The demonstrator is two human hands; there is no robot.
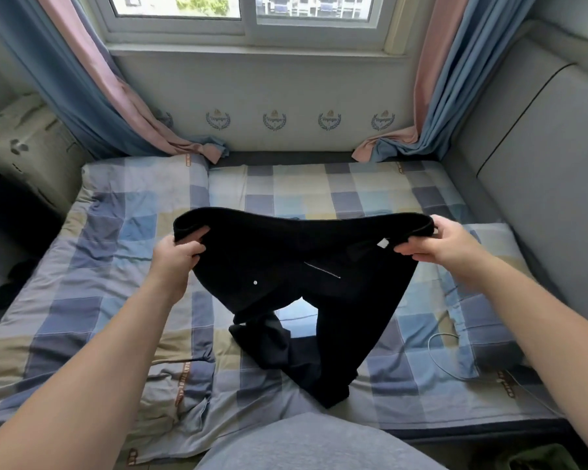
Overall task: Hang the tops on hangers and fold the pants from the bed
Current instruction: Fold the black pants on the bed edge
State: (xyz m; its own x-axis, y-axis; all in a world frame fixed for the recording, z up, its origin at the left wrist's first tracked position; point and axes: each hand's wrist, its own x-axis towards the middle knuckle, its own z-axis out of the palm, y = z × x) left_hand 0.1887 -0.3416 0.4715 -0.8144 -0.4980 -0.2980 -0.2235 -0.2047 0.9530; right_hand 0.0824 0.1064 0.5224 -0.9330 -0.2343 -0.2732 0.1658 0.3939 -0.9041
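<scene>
A pair of black pants (286,262) hangs in the air over the bed (123,225), held up by the waistband. My left hand (177,256) grips the waistband's left end and my right hand (445,244) grips its right end, stretching it wide. A silver zipper and a small metal button show on the front. The legs droop down and their ends lie bunched on the checked bedcover near the bed's front edge.
A white cable (445,354) loops on the bedcover at the right. A padded grey headboard (537,157) runs along the right side. Curtains (123,106) drape onto the bed's far corners under the window. Dark clothing (11,286) lies off the bed at the left.
</scene>
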